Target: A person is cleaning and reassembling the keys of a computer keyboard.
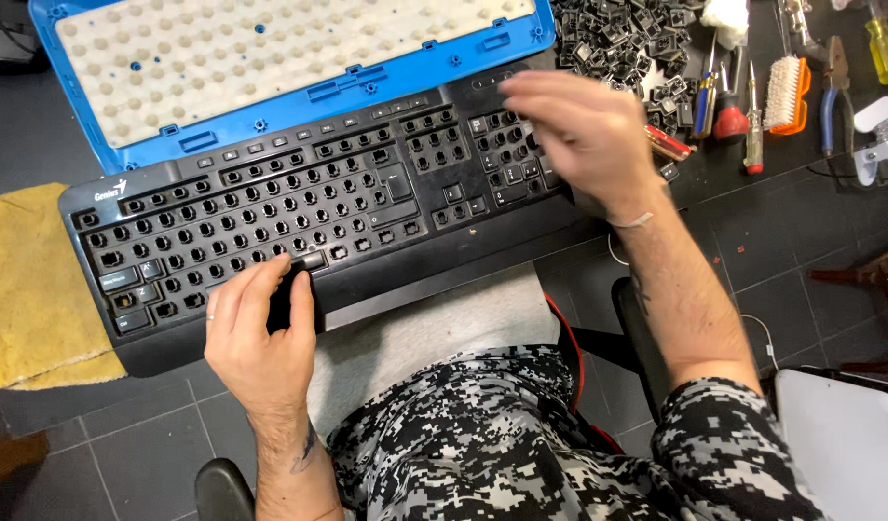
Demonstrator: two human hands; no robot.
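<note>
Head view: black keyboard (pixel 299 207), keycaps stripped, lies across lap, steadied there. Left hand (pixel 260 333) grip clamped on front edge; right hand (pixel 584 135) blurred above number pad, grip apart. Keycap pile (pixel 627 43) beyond.

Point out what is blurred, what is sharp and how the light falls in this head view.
Head view: the right hand over the number pad is smeared by motion blur; the left hand and the black keyboard frame with most keycaps removed are sharp; light is soft and even, no hard shadows; wide-lens distortion bows the keyboard's edges.
</note>
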